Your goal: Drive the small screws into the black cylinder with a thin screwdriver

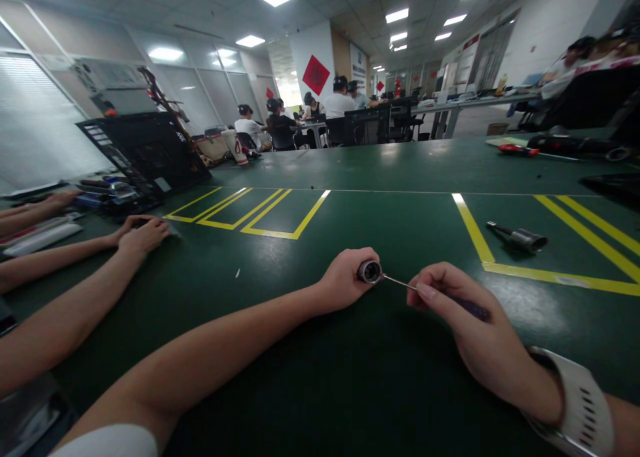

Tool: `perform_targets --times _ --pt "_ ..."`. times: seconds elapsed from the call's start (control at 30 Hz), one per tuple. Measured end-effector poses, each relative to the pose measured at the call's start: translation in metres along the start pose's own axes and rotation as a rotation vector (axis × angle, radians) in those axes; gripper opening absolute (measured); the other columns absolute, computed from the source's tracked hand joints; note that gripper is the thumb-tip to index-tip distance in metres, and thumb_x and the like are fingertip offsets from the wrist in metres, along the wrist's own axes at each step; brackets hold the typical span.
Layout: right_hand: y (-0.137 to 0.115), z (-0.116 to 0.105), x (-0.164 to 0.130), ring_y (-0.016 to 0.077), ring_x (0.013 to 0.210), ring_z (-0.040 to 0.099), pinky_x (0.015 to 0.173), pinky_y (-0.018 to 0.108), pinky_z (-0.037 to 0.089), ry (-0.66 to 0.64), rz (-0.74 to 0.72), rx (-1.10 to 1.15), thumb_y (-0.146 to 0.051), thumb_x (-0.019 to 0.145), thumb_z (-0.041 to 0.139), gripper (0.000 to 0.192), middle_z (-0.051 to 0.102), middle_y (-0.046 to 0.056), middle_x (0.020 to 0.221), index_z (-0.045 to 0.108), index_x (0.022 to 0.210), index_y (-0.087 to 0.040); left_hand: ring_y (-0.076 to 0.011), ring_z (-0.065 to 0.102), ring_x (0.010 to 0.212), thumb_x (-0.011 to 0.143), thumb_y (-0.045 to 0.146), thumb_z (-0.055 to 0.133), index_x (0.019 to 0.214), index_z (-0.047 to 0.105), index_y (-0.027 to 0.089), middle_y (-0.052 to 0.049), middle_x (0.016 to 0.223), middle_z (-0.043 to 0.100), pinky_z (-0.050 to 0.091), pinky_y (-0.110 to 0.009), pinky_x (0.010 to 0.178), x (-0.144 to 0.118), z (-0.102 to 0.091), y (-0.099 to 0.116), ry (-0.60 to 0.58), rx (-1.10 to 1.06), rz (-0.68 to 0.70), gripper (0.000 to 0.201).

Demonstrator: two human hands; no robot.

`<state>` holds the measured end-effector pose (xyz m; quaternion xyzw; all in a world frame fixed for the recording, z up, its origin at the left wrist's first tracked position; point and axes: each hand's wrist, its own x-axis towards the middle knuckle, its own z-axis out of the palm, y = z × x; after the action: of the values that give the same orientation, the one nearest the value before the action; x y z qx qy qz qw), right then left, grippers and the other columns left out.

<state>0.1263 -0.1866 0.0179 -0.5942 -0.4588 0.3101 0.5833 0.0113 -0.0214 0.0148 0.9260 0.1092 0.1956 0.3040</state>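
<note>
My left hand (345, 280) is wrapped around a short metal cylinder (370, 271), whose round hollow end faces me. Most of the cylinder's body is hidden inside the fist. In my right hand (460, 307) is a screwdriver (399, 281) with a thin bright shaft and a dark handle. The shaft points left, and its tip meets the side of the cylinder close to the rim. Farther right on the green table (320, 403) lies a metal part (520, 235) with a wide hollow end and a narrow dark stem.
Yellow tape (480, 230) marks boxes on the table. At left, a co-worker's hands (143, 233) rest near a black frame-like device (150, 150). A red-handled screwdriver (520, 151) and a black tool (575, 145) lie at the far right. A paper cup (235, 147) stands at the back left.
</note>
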Motion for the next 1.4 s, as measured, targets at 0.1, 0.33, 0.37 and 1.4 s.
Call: perform_targets --times 0.1,0.33,0.37,1.4 --pt "0.001 0.000 0.000 0.0174 0.075 0.054 0.067 0.032 0.043 -0.029 0.028 0.001 -0.038 0.084 0.050 0.021 0.058 0.003 0.077 0.057 0.079 -0.019 -0.0087 0.047 0.062 0.074 0.025 0.060 0.072 0.050 0.015 0.003 0.068 0.053 0.037 -0.022 0.061 0.000 0.000 0.001 -0.008 0.021 -0.008 0.015" --pt "-0.002 0.001 0.007 0.0170 0.071 0.054 0.063 0.032 0.041 -0.014 0.111 0.245 -0.033 0.081 0.052 0.017 0.058 0.003 0.073 0.056 0.075 -0.019 -0.0083 0.047 0.062 0.074 0.025 0.060 0.073 0.050 0.015 0.002 0.069 0.054 0.037 -0.021 0.059 -0.001 0.000 0.000 -0.010 -0.019 0.032 0.015" --pt "-0.003 0.002 0.008 0.0169 0.070 0.053 0.063 0.031 0.041 -0.008 0.132 0.280 -0.033 0.081 0.053 0.016 0.058 0.003 0.072 0.056 0.074 -0.019 -0.0081 0.047 0.062 0.074 0.026 0.060 0.073 0.050 0.014 0.003 0.069 0.054 0.037 -0.021 0.059 -0.001 0.000 0.000 -0.011 -0.028 0.035 0.015" --pt "0.000 0.001 0.005 0.0168 0.071 0.052 0.065 0.031 0.039 0.035 0.097 0.265 -0.034 0.081 0.055 0.016 0.059 0.002 0.073 0.057 0.074 -0.019 -0.0091 0.049 0.064 0.075 0.024 0.060 0.074 0.051 0.015 0.003 0.070 0.055 0.037 -0.023 0.064 -0.001 -0.001 -0.001 -0.016 0.074 0.002 0.012"
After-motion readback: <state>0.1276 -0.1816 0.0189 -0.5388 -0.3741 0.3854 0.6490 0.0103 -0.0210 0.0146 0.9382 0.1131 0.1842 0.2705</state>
